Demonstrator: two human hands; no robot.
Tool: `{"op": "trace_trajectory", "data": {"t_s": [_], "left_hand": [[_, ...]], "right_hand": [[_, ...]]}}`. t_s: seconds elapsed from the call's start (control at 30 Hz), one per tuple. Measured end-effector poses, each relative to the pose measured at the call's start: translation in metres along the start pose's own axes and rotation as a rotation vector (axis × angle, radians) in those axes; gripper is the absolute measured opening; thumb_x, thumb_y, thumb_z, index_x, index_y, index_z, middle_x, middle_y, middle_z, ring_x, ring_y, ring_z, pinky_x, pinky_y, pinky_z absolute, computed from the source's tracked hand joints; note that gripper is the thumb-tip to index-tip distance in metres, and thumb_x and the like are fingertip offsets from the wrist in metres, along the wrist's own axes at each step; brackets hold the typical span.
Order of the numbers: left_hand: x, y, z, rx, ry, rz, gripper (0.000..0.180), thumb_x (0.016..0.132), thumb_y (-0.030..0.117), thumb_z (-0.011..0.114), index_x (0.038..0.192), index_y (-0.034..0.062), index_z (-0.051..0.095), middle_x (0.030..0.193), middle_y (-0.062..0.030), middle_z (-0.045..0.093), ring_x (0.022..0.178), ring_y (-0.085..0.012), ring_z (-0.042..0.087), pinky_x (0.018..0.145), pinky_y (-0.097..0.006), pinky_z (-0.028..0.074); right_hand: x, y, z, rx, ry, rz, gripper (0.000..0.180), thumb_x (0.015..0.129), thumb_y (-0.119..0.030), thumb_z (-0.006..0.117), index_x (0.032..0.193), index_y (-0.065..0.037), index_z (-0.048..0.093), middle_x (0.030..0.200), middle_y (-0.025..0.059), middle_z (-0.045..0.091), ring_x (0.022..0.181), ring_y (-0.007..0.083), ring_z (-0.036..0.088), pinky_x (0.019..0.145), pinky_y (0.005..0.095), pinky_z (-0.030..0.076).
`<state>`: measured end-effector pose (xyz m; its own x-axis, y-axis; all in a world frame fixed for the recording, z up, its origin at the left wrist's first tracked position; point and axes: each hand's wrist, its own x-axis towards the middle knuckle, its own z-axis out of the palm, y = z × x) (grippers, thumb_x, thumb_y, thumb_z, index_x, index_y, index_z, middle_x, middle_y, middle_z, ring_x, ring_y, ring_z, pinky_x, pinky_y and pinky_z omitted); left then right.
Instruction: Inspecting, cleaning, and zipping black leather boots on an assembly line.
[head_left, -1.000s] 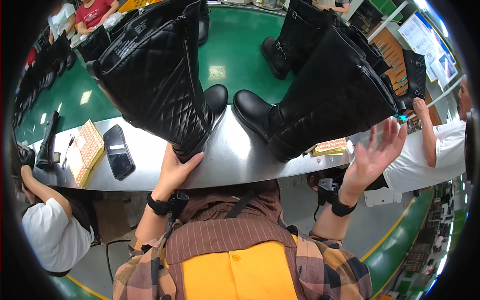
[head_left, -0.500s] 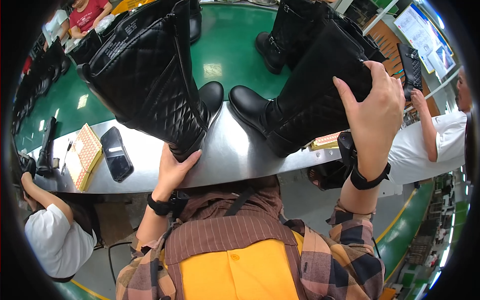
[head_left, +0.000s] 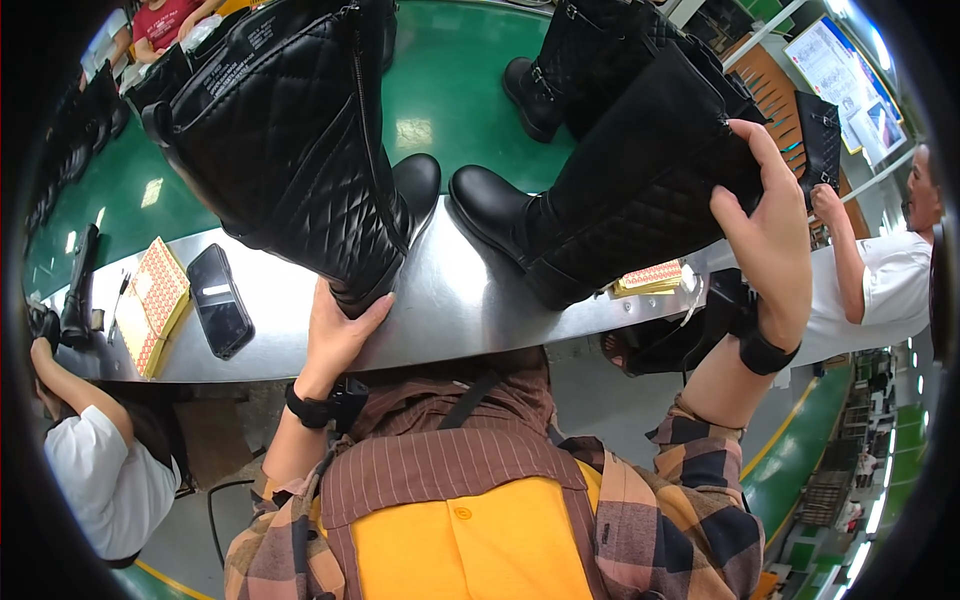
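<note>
Two tall black quilted boots stand on the metal edge of the bench before me. My left hand (head_left: 340,330) grips the left boot (head_left: 290,150) low at its heel, thumb on the near side. That boot's side zipper runs up its shaft, and pale print shows on the inside of its top. At the upper back edge of the right boot (head_left: 640,170) is my right hand (head_left: 772,225). Its index fingertip touches the zipper top, and its thumb bends against the shaft edge. The other fingers of this hand are mostly hidden.
More black buckled boots (head_left: 535,95) stand behind on the green bench top (head_left: 450,90). At left lie a phone (head_left: 220,305), a patterned pad (head_left: 155,310) and a pen. Another pad (head_left: 650,277) sits at right. Co-workers are at both sides; the right one (head_left: 860,280) holds a boot.
My right thumb has drawn back from the right boot's shaft toward its back edge and bent. My left hand keeps its hold on the left boot's heel. The whole view has shifted slightly.
</note>
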<state>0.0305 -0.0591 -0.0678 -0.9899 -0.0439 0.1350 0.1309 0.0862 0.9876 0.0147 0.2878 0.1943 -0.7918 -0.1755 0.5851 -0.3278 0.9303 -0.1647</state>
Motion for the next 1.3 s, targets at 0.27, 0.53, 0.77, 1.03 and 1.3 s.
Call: {"op": "trace_trajectory", "data": {"t_s": [0.27, 0.53, 0.77, 1.03, 1.3], "left_hand": [[0.000, -0.001, 0.000, 0.010, 0.015, 0.014, 0.061, 0.077, 0.012, 0.079, 0.127, -0.0013, 0.048, 0.119, -0.0127, 0.061, 0.109, -0.0204, 0.059, 0.097, -0.032, 0.044], [0.000, -0.003, -0.001, 0.043, 0.017, 0.012, 0.062, 0.077, 0.012, 0.080, 0.128, -0.0019, 0.047, 0.119, -0.0130, 0.061, 0.109, -0.0208, 0.059, 0.097, -0.032, 0.045], [0.000, -0.007, -0.001, -0.010, -0.003, -0.054, 0.062, 0.076, 0.015, 0.082, 0.123, -0.0042, 0.045, 0.108, -0.0129, 0.060, 0.098, -0.0193, 0.061, 0.084, -0.031, 0.051], [0.014, 0.002, -0.017, 0.089, -0.051, 0.044, 0.066, 0.073, 0.020, 0.083, 0.125, -0.0026, 0.051, 0.107, -0.0130, 0.064, 0.095, -0.0222, 0.063, 0.090, -0.034, 0.049], [0.019, 0.030, -0.016, -0.031, -0.191, -0.089, 0.054, 0.080, 0.018, 0.079, 0.123, -0.0034, 0.056, 0.114, -0.0106, 0.066, 0.103, -0.0172, 0.062, 0.092, -0.031, 0.049]], "right_hand": [[-0.003, 0.001, 0.002, -0.094, 0.008, 0.031, 0.054, 0.070, -0.003, 0.056, 0.124, -0.003, 0.056, 0.116, 0.0189, 0.061, 0.112, 0.0341, 0.056, 0.102, 0.0385, 0.039], [-0.007, 0.002, -0.013, 0.339, -0.113, -0.179, 0.066, 0.070, 0.007, 0.050, 0.135, -0.006, 0.053, 0.132, 0.0115, 0.058, 0.125, 0.0273, 0.054, 0.111, 0.0360, 0.033], [-0.043, 0.032, 0.008, 0.021, 0.540, -0.303, 0.046, 0.086, -0.004, 0.063, 0.130, 0.006, 0.051, 0.130, 0.0148, 0.056, 0.122, 0.0256, 0.053, 0.107, 0.0384, 0.039], [-0.148, 0.068, 0.156, 1.000, -0.363, 0.616, 0.064, 0.078, -0.009, 0.074, 0.134, 0.004, 0.046, 0.121, 0.0096, 0.058, 0.111, 0.0194, 0.055, 0.100, 0.0352, 0.042], [-0.117, 0.032, 0.171, 1.165, -0.510, 0.539, 0.047, 0.073, -0.004, 0.079, 0.116, 0.003, 0.061, 0.107, 0.0064, 0.066, 0.094, 0.0147, 0.062, 0.088, 0.0288, 0.050]]}}
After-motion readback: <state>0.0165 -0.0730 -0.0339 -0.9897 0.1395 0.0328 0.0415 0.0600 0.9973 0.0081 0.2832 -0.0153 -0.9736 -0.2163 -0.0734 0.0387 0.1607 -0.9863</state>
